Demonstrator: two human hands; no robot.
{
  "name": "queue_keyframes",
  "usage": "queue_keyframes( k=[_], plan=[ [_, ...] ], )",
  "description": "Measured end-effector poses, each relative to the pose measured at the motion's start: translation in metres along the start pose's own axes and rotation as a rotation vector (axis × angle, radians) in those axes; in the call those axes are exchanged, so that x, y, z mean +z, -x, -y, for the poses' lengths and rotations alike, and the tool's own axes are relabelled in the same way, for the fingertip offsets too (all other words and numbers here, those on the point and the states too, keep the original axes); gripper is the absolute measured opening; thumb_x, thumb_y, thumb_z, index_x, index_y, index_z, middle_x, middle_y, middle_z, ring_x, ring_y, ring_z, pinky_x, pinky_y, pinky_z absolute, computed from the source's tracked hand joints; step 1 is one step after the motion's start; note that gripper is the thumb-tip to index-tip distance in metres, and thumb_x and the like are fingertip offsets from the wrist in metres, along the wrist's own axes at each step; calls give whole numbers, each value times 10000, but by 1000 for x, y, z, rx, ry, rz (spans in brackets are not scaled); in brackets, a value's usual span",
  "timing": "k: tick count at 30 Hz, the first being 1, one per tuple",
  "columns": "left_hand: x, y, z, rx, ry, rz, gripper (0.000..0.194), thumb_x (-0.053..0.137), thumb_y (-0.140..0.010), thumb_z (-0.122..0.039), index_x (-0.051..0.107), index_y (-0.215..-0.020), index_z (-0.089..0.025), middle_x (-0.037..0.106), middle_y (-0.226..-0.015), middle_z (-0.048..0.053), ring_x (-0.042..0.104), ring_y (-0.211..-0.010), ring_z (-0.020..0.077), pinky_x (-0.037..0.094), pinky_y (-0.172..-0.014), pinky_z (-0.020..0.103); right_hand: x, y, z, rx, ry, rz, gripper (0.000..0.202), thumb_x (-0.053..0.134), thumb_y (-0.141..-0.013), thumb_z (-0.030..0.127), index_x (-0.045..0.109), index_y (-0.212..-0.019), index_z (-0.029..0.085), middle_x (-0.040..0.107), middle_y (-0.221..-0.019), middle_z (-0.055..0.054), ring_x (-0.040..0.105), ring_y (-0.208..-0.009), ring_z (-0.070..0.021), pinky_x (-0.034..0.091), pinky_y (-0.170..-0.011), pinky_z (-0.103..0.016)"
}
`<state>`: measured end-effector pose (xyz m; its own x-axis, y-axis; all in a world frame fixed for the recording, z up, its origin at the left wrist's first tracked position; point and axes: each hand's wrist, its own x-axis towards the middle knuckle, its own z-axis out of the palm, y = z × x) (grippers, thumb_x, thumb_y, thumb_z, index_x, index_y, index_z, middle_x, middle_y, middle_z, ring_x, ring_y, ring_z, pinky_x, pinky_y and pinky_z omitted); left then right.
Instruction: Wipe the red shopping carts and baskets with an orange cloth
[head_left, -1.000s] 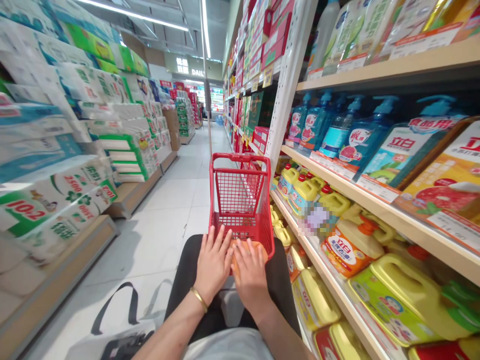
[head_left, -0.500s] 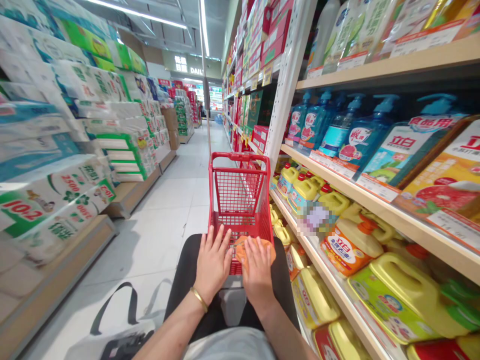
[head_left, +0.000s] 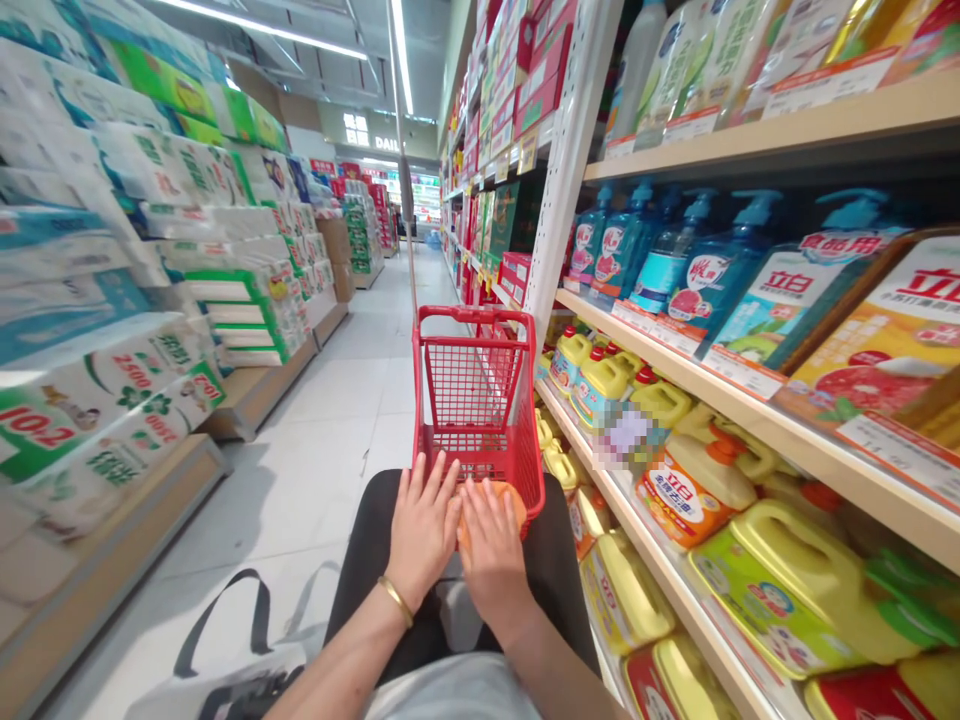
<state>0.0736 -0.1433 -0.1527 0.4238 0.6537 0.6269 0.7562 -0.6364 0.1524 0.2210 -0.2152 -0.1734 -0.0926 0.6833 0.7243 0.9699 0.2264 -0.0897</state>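
A red shopping basket cart stands upright in front of my knees. My left hand lies on its near edge with the fingers stretched and holds nothing; a gold bangle circles that wrist. Close beside it, my right hand presses an orange cloth against the same edge of the cart. Its fingers lie forward over the cloth, which shows mainly past the fingertips and on the right side. Both hands cover much of the near rim.
Shelves on the right hold blue pump bottles and yellow detergent jugs close by my knee. Packs of tissue paper are stacked at left. A bag with a black strap rests on the floor, lower left. A thin pole rises behind the cart.
My right hand has slid left along the cart's near edge with the orange cloth, closer to my left hand. My left hand has stayed about where it was.
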Motion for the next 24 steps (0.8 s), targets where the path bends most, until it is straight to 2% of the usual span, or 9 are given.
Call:
queue_keyframes(
  k=[2,5,9,12,15,17,20,22,24],
  plan=[
    [0,0,4,6,-8,3,589,438,-1046,-313,347,-1627,-288,331,-1695,28,170,-1613,320,264,-1277,601,-1,-4,3,-32,-2,10,585,448,-1067,228,328,-1639,204,502,-1600,-64,364,-1547,-234,105,-1327,-485],
    [0,-1,4,18,-16,7,580,461,-1041,-320,384,-1612,-262,319,-1701,36,160,-1614,326,265,-1280,591,-13,2,-27,68,33,31,573,426,-1082,249,316,-1644,239,504,-1599,-63,395,-1529,-237,22,-1322,-534],
    [1,0,-3,28,-17,-5,576,485,-1031,-312,413,-1598,-244,335,-1696,43,145,-1616,331,267,-1282,596,-25,15,-63,253,73,15,588,375,-1091,250,246,-1664,227,421,-1652,-96,267,-1587,-285,136,-1283,-623],
    [2,1,-5,28,-26,-6,584,491,-1028,-313,404,-1603,-251,332,-1696,43,153,-1615,332,274,-1279,606,-17,12,-41,202,45,10,573,409,-1078,242,316,-1642,204,430,-1647,-91,210,-1604,-295,169,-1283,-604],
    [1,1,-1,33,-40,-2,589,488,-1031,-317,393,-1608,-250,323,-1698,49,150,-1615,333,288,-1273,615,-6,2,-6,56,10,1,548,459,-1058,216,408,-1603,194,513,-1593,-60,261,-1588,-278,140,-1311,-537],
    [0,1,3,43,-47,1,590,488,-1031,-318,391,-1608,-246,318,-1699,52,144,-1616,332,305,-1268,609,-6,-1,-1,-11,-6,15,543,466,-1058,218,418,-1598,209,535,-1576,-43,324,-1564,-263,105,-1323,-516],
    [0,0,4,56,-50,-2,593,494,-1027,-311,394,-1607,-237,315,-1700,54,135,-1617,334,314,-1266,602,-16,6,-29,57,25,42,558,440,-1071,234,364,-1624,238,505,-1599,-44,363,-1545,-257,67,-1318,-552],
    [0,0,1,56,-47,-8,594,496,-1025,-304,396,-1606,-233,322,-1698,53,134,-1617,337,302,-1270,605,-22,14,-53,169,61,28,578,412,-1080,236,302,-1647,232,451,-1636,-68,307,-1572,-270,129,-1299,-579],
    [0,0,-3,49,-41,-16,590,497,-1025,-306,403,-1603,-236,339,-1692,50,142,-1616,337,288,-1275,607,-24,17,-63,228,70,5,594,395,-1084,240,257,-1662,227,398,-1665,-86,233,-1599,-293,214,-1272,-594]
  ],
)
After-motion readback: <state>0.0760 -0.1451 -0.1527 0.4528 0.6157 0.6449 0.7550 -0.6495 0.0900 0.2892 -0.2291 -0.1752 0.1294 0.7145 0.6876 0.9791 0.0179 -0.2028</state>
